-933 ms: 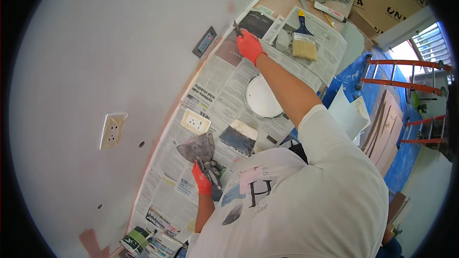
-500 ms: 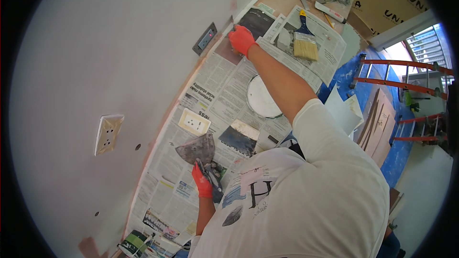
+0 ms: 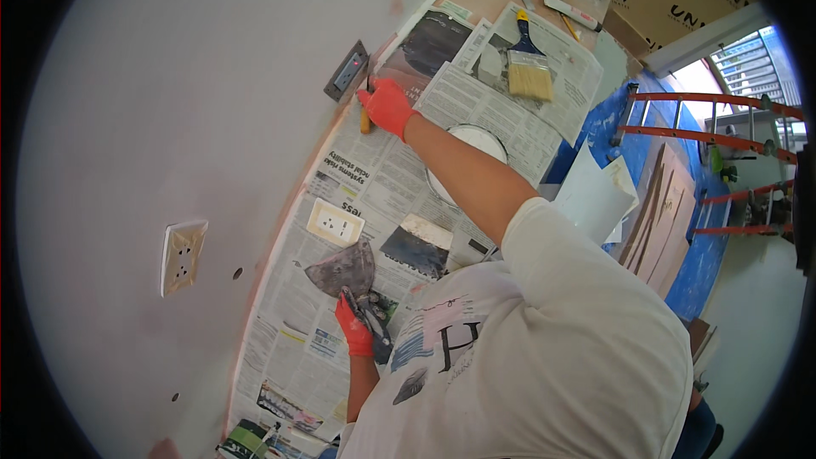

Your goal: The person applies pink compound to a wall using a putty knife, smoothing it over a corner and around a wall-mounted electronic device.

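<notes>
My left hand (image 3: 354,327), in a red glove, grips a wide putty knife (image 3: 342,269) by its dark handle; its dusty blade is over the newspaper. Farther off, my right hand (image 3: 389,109), also red-gloved, is closed around a small putty knife (image 3: 365,121). Its yellow handle sticks out below the fist, and the thin dark blade is partly hidden. That fist is beside a dark switch plate (image 3: 346,72) at the wall's lower edge. A cream socket plate (image 3: 336,221) lies flat between my hands, near a notched plastering blade (image 3: 416,246).
Newspaper (image 3: 280,331) covers the worktop along the wall. A round white tub (image 3: 480,143) is partly under my right forearm. Beyond lie a wide paintbrush (image 3: 529,76) and a white tube (image 3: 571,13). An orange ladder (image 3: 705,132) stands at right. A taped socket (image 3: 184,257) is on the wall.
My right hand has come nearer along the wall, from the dark newspaper picture to beside the switch plate, and the yellow handle now shows. The view has shifted slightly; my left hand keeps its grip.
</notes>
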The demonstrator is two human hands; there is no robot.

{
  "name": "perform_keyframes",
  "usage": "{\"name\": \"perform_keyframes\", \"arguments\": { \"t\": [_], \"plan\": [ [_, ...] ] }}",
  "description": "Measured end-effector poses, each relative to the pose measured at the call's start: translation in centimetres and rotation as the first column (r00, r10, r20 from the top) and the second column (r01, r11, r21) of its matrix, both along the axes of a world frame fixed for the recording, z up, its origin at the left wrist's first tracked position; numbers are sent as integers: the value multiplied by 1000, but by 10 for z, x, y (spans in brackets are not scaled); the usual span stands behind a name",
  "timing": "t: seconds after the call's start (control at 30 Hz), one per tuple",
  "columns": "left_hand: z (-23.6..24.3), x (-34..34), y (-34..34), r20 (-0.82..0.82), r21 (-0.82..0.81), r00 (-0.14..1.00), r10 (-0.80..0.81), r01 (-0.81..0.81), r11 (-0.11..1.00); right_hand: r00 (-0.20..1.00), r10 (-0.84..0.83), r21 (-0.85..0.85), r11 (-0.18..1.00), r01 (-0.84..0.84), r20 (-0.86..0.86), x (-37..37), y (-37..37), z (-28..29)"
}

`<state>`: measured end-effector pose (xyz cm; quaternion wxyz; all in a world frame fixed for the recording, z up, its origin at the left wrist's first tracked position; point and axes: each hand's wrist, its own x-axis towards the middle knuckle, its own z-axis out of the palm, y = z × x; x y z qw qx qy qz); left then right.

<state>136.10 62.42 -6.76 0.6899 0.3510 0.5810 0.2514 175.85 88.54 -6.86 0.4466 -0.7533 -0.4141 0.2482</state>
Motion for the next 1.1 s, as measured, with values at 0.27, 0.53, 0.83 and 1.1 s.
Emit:
{"name": "perform_keyframes", "arguments": {
  "t": [0.27, 0.53, 0.83, 1.1],
  "plan": [
    [-27, -20, -2, -110, 0, 994, -27, 27, 1000, 954, -159, 24, 985, 171, -255, 93, 11, -20],
    [-18, -9, -18, -706, 413, 706, -54, 473, 779, 993, 42, -165, 984, -61, -113, 94, 22, 22],
    [-29, -21, -12, -174, 58, 985, -10, 20, 998, 989, 131, -69, 988, -135, -64, 37, 13, 22],
    [27, 9, 14, -18, -233, 1000, -24, 19, 972, 986, 137, -89, 985, -145, -92, -3, -7, 14]
  ]
}}
